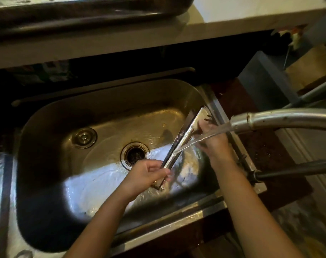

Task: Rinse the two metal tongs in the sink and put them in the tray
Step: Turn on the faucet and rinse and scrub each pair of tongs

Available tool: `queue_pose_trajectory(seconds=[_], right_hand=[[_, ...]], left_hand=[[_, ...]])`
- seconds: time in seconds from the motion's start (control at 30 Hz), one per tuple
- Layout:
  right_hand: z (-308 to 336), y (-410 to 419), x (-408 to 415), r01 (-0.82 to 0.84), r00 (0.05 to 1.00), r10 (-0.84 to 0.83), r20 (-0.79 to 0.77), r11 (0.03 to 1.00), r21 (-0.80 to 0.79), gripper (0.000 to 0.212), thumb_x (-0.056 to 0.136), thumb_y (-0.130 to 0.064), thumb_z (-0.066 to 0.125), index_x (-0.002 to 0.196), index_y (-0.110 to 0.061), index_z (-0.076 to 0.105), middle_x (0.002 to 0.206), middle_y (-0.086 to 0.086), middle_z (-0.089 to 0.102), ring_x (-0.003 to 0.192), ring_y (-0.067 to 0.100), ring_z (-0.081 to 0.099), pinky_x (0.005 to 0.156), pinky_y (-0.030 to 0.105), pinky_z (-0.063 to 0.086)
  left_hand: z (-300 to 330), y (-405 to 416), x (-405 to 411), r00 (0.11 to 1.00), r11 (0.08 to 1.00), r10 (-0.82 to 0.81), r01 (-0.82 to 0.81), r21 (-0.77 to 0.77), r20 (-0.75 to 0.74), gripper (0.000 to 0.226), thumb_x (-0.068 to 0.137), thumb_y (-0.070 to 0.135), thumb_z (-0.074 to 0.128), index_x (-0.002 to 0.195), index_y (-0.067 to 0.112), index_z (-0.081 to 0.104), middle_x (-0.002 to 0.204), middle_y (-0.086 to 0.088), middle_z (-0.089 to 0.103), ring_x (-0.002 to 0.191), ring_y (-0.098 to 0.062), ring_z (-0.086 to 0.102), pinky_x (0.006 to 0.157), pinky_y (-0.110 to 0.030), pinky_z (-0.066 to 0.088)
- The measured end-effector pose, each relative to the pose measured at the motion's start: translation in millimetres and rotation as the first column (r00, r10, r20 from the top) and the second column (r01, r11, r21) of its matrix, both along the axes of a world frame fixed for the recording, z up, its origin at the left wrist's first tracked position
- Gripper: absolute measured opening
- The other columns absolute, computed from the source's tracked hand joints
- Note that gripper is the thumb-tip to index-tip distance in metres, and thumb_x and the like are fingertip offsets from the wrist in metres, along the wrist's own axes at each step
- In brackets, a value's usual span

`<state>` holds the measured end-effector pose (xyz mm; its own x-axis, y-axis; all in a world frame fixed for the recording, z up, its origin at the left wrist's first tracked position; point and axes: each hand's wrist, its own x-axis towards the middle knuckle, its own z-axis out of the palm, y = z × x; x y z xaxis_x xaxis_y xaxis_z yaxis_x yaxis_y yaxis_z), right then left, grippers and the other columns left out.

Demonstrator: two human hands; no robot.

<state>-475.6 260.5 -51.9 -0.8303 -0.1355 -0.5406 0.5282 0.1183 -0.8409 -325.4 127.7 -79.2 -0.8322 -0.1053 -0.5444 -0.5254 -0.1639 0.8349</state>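
The person holds the metal tongs (179, 144) slanted over the sink (95, 116), under the stream from the faucet (270, 119). The left hand (145, 174) has its fingers closed around the lower end; the right hand (214, 140) grips the upper end. For a good rinse, the tongs should turn slowly so water reaches both arms — inner faces too.

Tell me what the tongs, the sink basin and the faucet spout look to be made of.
Tongs: polished metal, probably stainless steel, with mirror-bright glints. Sink basin: brushed steel, duller, with broad soft reflections. Faucet spout: satin metal, lightly spotted.
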Motion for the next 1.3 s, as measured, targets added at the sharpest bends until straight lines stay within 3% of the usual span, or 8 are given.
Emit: queue_pose_trajectory(seconds=[0.1,0.2,0.37,0.47,0.67,0.83,1.07,1.3], right_hand=[[-9,-10,28,-0.116,0.992,0.126,-0.022,0.96,0.253,0.027,0.088,-0.029,0.057,0.104,-0.007,0.059,0.089,0.006,0.062,0.067,0.015,0.059,0.058,0.03,0.051],[-8,-16,37,-0.154,0.986,0.167,-0.021,0.946,0.287,0.023,0.083,-0.039,0.062,0.079,-0.016,0.06,0.083,0.013,0.067,0.05,0.015,0.06,0.045,0.026,0.046],[-5,-14,34,-0.185,0.982,0.19,0.006,0.947,0.263,0.019,0.079,-0.035,0.068,0.068,-0.02,0.06,0.074,0.006,0.07,0.048,0.012,0.063,0.045,0.023,0.047],[-8,-14,34,-0.192,0.981,0.187,0.044,0.955,0.226,0.016,0.083,-0.018,0.063,0.068,-0.013,0.061,0.079,0.011,0.068,0.059,0.013,0.065,0.056,0.026,0.052],[1,-15,38,-0.368,0.927,0.372,-0.045,0.927,0.076,0.011,0.083,0.001,0.06,0.082,-0.007,0.067,0.077,0.003,0.067,0.078,0.013,0.064,0.079,0.022,0.051],[19,-8,33,-0.443,0.894,0.435,-0.107,0.893,-0.072,0.018,0.084,0.005,0.056,0.09,-0.009,0.064,0.085,0.003,0.069,0.076,0.001,0.069,0.072,0.011,0.054],[47,-1,15,-0.286,0.954,0.278,-0.114,0.957,-0.052,0.074,0.046,-0.039,0.078,0.107,0.0,0.063,0.116,0.021,0.064,0.114,0.032,0.058,0.106,0.053,0.037],[38,-5,29,-0.469,0.879,0.47,-0.084,0.883,0.032,0.027,0.087,-0.001,0.055,0.111,0.011,0.056,0.109,0.028,0.064,0.102,0.028,0.062,0.102,0.043,0.043]], left_hand=[[1,17,-4,0.991,0.92,0.126,-0.132,-0.369,-0.041,0.016,0.078,0.019,0.068,0.093,0.014,0.071,0.07,-0.001,0.073,0.057,-0.007,0.063,0.058,-0.028,0.049],[0,28,3,0.978,0.583,-0.069,-0.122,-0.804,-0.199,0.032,0.079,0.02,0.065,0.112,0.018,0.062,0.09,-0.005,0.073,0.076,-0.022,0.067,0.064,-0.03,0.052],[2,27,9,0.939,0.365,-0.267,-0.112,-0.924,-0.218,0.042,0.073,0.007,0.071,0.113,0.007,0.061,0.094,-0.013,0.073,0.076,-0.032,0.069,0.054,-0.036,0.056],[2,28,8,0.969,0.429,-0.204,-0.042,-0.902,-0.142,0.038,0.083,0.018,0.059,0.121,0.019,0.054,0.107,-0.003,0.068,0.089,-0.025,0.065,0.067,-0.037,0.054],[14,14,-15,0.993,0.942,0.092,-0.112,-0.316,-0.076,0.016,0.085,0.03,0.058,0.074,0.034,0.069,0.07,0.007,0.072,0.073,-0.012,0.069,0.066,-0.032,0.05],[21,-7,-39,0.994,0.988,0.083,-0.091,-0.128,-0.066,0.016,0.08,0.022,0.067,0.093,0.015,0.072,0.081,0.002,0.074,0.077,-0.012,0.068,0.07,-0.021,0.053],[10,-8,-4,0.999,0.988,-0.033,0.036,0.152,-0.023,0.02,0.072,0.032,0.065,0.084,0.019,0.076,0.082,0.001,0.077,0.081,-0.011,0.071,0.065,-0.016,0.055],[26,-9,-35,0.996,0.99,0.015,-0.002,0.141,-0.087,0.014,0.083,0.015,0.062,0.086,0.019,0.075,0.081,0.003,0.077,0.082,-0.014,0.071,0.068,-0.02,0.056]])
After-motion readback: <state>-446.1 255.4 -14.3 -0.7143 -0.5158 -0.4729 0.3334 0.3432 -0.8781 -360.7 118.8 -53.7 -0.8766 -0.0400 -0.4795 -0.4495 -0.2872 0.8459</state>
